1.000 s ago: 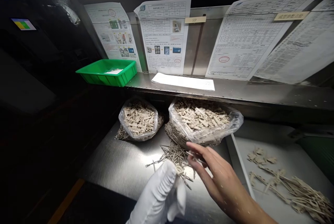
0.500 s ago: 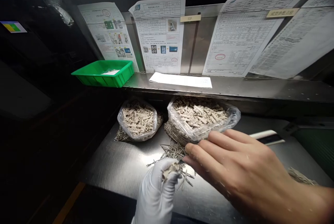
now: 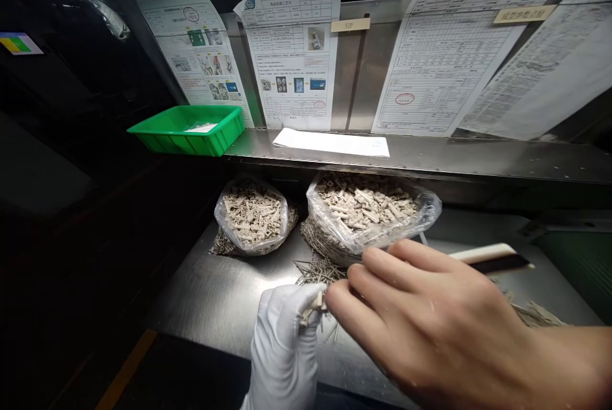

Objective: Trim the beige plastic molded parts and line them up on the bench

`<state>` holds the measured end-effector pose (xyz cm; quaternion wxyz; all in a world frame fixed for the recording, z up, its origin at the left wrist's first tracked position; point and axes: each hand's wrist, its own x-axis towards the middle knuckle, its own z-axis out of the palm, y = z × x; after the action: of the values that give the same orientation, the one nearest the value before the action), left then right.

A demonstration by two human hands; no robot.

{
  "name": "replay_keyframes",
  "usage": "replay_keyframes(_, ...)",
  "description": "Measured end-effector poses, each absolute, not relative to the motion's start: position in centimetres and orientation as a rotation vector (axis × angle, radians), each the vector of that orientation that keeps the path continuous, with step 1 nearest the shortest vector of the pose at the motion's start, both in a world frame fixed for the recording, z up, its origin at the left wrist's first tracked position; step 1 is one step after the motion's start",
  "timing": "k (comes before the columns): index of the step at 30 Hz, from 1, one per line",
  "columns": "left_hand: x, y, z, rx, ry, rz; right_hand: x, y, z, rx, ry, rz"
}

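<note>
My left hand (image 3: 287,346), in a white glove, pinches a small beige tubular plastic part (image 3: 313,309) between thumb and fingers. My bare right hand (image 3: 440,314) is closed around a slim tool with a white-and-black handle (image 3: 492,256), whose rear end sticks out behind the knuckles. The fingertips of my right hand are right beside the held part, and the tool's working end is hidden behind them. Beyond both hands lies a pile of thin grey-beige sticks (image 3: 318,270), partly covered by the fingers.
Two clear plastic bags, a smaller one (image 3: 220,215) and a larger one (image 3: 433,212), hold many beige parts on the metal table (image 3: 205,295). More thin pieces (image 3: 540,314) lie at right. A shelf (image 3: 430,153) carries a green tray (image 3: 215,142) and white paper (image 3: 329,142), below posted sheets.
My left hand has turned slightly and the part sits differently in its fingers. My right hand has shifted a little left and down, against the part, with the tool still held.
</note>
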<state>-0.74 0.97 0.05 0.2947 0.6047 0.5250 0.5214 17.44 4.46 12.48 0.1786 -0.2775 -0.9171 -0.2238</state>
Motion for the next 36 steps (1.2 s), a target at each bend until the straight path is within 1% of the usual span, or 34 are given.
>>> replay_keyframes(4,-1.4,1.4,-1.1,1.99,1.417,1.535,18.2,4.8,11.9,-0.91,-2.557,-0.421)
replay_keyframes(6,-1.8,1.6,-1.6,2.242,1.434,1.55,18.6,4.9,11.6,-0.984,-2.543,-0.291)
replay_keyframes(8,-2.0,1.8,-2.0,2.342,1.436,1.546,18.9,4.9,11.0,-1.031,-2.499,-0.206)
replay_keyframes(10,-1.8,1.7,-2.1,2.242,1.427,1.545,19.2,4.8,10.2,-1.041,-2.421,-0.134)
replay_keyframes(15,0.1,1.2,-1.1,1.482,1.337,1.538,19.2,4.5,7.1,-1.076,-2.111,0.212)
replay_keyframes(20,1.2,1.1,0.1,1.284,1.205,1.591,18.3,4.3,4.3,-1.026,-1.849,0.497)
replay_keyframes(22,1.1,1.1,0.3,1.261,1.188,1.593,18.0,4.1,3.5,-0.999,-1.791,0.48)
replay_keyframes(25,0.7,1.2,0.4,1.282,1.136,1.548,18.0,3.7,2.9,-0.941,-1.794,0.339)
replay_keyframes(30,-0.5,1.4,0.2,1.354,1.053,1.476,18.4,3.4,3.4,-0.85,-1.89,0.18)
replay_keyframes(36,-1.8,1.5,0.7,1.432,0.995,1.331,18.7,3.4,5.0,-0.846,-1.995,0.285)
